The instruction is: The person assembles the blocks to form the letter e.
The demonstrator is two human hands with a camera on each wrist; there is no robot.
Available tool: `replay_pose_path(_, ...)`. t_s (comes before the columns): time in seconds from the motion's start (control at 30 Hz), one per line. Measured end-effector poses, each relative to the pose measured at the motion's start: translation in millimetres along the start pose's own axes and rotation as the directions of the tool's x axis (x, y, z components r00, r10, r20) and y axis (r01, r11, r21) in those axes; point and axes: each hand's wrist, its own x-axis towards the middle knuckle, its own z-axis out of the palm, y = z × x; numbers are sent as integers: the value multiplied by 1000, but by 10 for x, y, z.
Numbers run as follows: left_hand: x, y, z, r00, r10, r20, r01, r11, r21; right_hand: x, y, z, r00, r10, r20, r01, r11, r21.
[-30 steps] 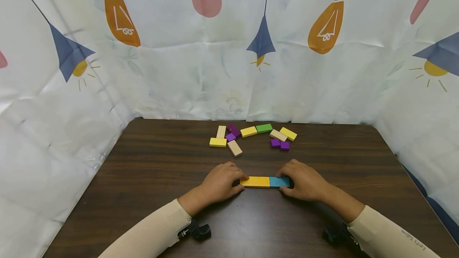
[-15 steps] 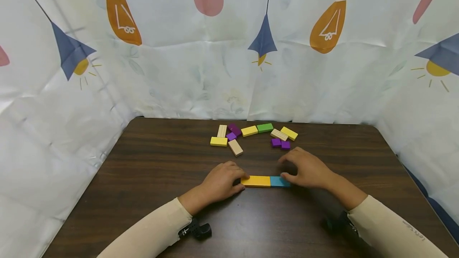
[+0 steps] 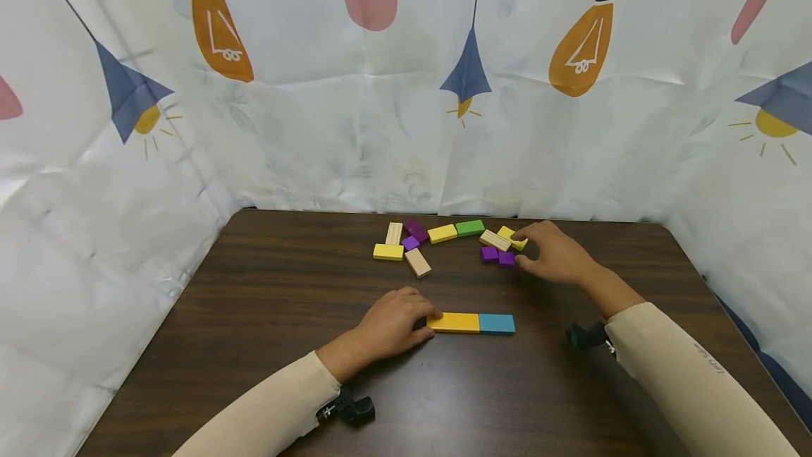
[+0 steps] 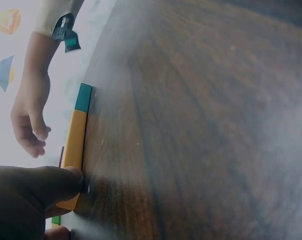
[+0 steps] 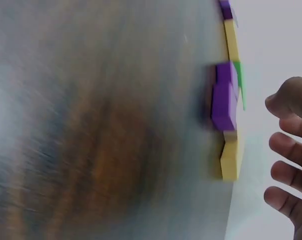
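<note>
My left hand (image 3: 393, 323) pinches the left end of a long orange-yellow block (image 3: 457, 323) lying on the table; thumb and block (image 4: 74, 140) show up close in the left wrist view. Against its right end lies a blue block (image 3: 497, 324), in line with it and free of both hands. My right hand (image 3: 555, 254) is held, fingers apart, over the right-hand cluster of blocks. Closest to it are a yellow block (image 3: 505, 231), partly behind the fingers, and two purple cubes (image 3: 497, 257). In the right wrist view the right hand (image 5: 296, 150) holds nothing.
Beside the yellow block lies a plain wood block (image 3: 495, 240). Further left are a green block (image 3: 470, 228), another yellow block (image 3: 443, 233), and a group with purple, wood and yellow blocks (image 3: 388, 252). A printed curtain (image 3: 355, 147) hangs behind the dark table (image 3: 285, 288).
My right hand has let go of the blue block and moved away to the blocks at the back right. The left hand has stayed on the orange-yellow block.
</note>
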Motion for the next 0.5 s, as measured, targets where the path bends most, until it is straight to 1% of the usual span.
replay_pose_path(0.27,-2,-6,-2,1000,8,-12,-8,1000,-1,208,200,12,1000,2,-6,-2,1000,7)
replay_pose_path(0.5,-1,-7,6,1000,6,-6,-6,1000,1,304,285,107,999,2,42,-2,1000,-9)
